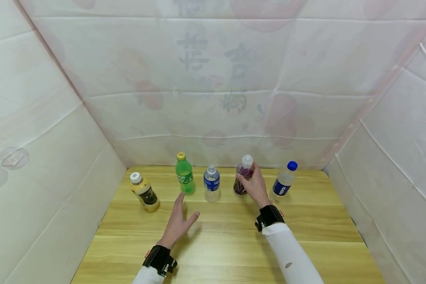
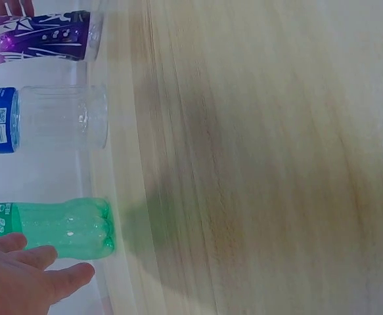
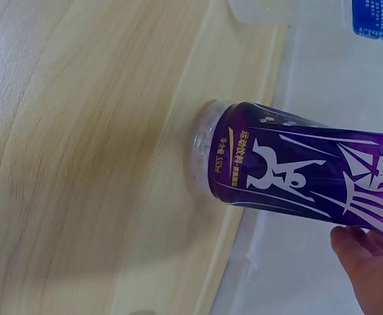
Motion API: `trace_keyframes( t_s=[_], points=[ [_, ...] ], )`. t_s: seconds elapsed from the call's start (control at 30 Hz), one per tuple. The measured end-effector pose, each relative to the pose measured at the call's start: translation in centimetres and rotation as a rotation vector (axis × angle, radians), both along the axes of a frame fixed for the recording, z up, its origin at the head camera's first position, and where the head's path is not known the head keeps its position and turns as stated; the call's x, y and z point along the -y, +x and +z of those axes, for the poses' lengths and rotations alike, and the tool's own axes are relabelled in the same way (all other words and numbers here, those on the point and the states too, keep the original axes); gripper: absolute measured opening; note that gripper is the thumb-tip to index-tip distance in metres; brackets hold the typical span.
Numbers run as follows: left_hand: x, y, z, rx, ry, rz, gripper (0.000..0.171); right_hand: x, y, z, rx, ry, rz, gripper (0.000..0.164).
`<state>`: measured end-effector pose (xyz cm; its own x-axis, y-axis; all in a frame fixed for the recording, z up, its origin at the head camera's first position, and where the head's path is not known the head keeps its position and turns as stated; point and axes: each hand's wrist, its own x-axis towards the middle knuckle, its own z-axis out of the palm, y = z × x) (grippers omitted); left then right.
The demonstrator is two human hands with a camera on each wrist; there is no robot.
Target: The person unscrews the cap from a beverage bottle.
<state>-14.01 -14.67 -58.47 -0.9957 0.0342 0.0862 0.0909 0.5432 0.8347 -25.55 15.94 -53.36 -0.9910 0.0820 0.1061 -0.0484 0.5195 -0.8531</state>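
R fingers (image 1: 256, 171) grip purple btl (image 3: 290, 170) (upright, cap (image 1: 247, 160) up), L fingers (image 1: 178, 203) spread.

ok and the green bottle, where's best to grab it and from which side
I'd take the green bottle round its labelled middle, probably with the left hand coming in level from the near side. It stands upright, so the round body suits a sideways wrap, while the top tapers to a small yellow cap. That hand is already open on the near side.
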Motion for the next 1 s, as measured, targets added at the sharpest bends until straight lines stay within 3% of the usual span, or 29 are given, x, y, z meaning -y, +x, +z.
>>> trace_keyframes(
  t_s=[0.4, 0.8, 1.0],
  points=[
    [-0.1, -0.1, 0.0, -0.001, 0.007, -0.008, 0.101, -1.1, 0.3, 0.0, -0.012, -0.081, -0.009, 0.092],
    [-0.6, -0.2, -0.3, 0.015, -0.004, -0.013, 0.098, -2.5, 2.1, 0.9, -0.045, -0.189, -0.003, 0.09],
    [-1.6, -0.1, 0.4, 0.025, 0.046, -0.037, 0.096, -2.6, 3.2, 1.1, -0.031, -0.243, -0.013, 0.088]
  ],
)
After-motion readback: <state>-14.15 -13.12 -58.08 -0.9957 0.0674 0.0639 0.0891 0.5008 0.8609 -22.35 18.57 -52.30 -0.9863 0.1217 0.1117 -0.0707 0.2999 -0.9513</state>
